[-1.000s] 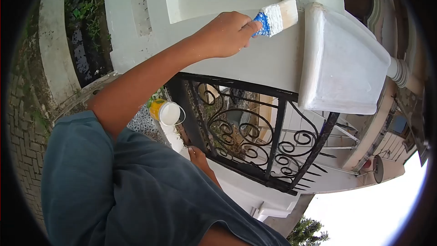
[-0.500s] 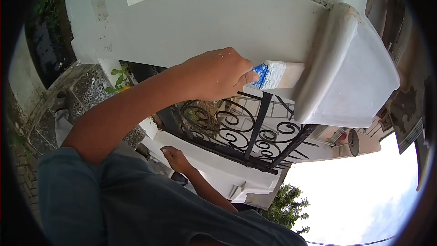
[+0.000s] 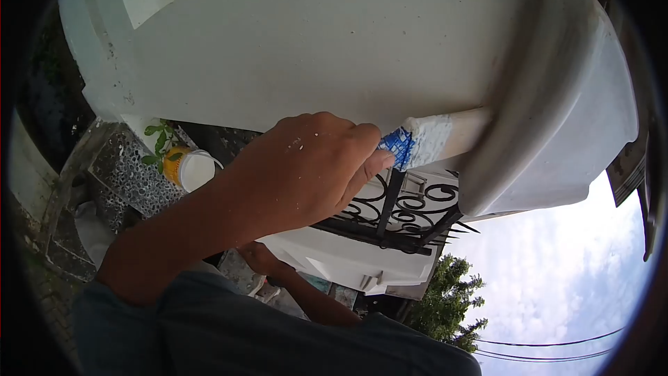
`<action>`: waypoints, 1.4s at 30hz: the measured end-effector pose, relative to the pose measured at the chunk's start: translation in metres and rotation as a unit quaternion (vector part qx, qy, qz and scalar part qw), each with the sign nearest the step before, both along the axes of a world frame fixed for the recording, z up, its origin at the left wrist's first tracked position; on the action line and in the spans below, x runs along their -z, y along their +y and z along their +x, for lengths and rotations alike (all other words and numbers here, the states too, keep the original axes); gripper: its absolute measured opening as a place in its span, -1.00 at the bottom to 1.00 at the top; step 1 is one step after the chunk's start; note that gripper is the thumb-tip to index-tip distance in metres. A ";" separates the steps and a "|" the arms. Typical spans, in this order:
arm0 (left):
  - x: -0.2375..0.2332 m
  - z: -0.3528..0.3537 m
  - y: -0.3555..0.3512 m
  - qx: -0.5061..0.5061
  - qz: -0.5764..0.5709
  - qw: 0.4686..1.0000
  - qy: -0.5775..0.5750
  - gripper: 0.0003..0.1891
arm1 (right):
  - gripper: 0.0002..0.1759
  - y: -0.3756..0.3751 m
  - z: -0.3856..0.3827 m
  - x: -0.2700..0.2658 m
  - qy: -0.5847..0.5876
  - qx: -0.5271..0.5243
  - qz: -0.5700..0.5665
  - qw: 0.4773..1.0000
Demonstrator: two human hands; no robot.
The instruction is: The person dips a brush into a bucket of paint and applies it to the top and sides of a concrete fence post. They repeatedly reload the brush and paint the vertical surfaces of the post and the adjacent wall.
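Observation:
My left hand (image 3: 313, 167) is closed round the blue-patterned handle of a paintbrush (image 3: 428, 143). White paint coats the middle part of the brush, and white specks dot the back of the hand. The pale bristle end reaches the groove where a white wall (image 3: 334, 42) meets a rounded white ledge (image 3: 557, 118). My right hand (image 3: 257, 257) is farther back and lower in view, partly covered by my left forearm. Its fingers are largely hidden, so whether it holds anything does not show.
A yellow bucket (image 3: 195, 170) with white inside stands beside a green plant (image 3: 160, 143) on speckled stone (image 3: 146, 174). Black scrolled ironwork (image 3: 410, 212) with pointed spikes lies just below the brush in view. A tree (image 3: 449, 299) and overhead wires (image 3: 550, 343) show beyond.
My left hand and the brush appear larger and lower in view, with the bristles now at the ledge's groove. The view has shifted, and the yellow bucket has come into sight.

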State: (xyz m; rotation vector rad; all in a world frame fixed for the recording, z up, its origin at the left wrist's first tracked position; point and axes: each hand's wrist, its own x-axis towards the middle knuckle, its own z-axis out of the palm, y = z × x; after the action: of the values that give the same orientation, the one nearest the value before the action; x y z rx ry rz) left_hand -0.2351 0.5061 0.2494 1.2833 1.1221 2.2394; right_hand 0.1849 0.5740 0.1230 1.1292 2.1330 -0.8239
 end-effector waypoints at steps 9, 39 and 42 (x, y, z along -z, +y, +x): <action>-0.028 -0.046 -0.023 -0.109 -0.074 0.990 -0.046 -0.62 | -0.49 -0.005 -0.040 -0.017 -0.085 0.004 -0.002 0.996; -0.086 0.055 -0.088 0.110 -0.181 0.938 -0.276 -0.54 | -0.32 -0.038 -0.234 -0.206 0.617 -0.318 0.313 0.649; -0.085 0.058 -0.084 0.092 -0.138 0.935 -0.314 -0.54 | -0.31 -0.047 -0.237 -0.224 0.617 -0.379 0.344 0.597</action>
State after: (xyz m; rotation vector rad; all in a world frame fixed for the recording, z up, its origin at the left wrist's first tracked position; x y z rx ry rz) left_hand -0.1772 0.4218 0.3347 0.4738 0.9652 2.0296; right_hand -0.0525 0.5274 0.3473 -0.5787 3.8016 -0.2477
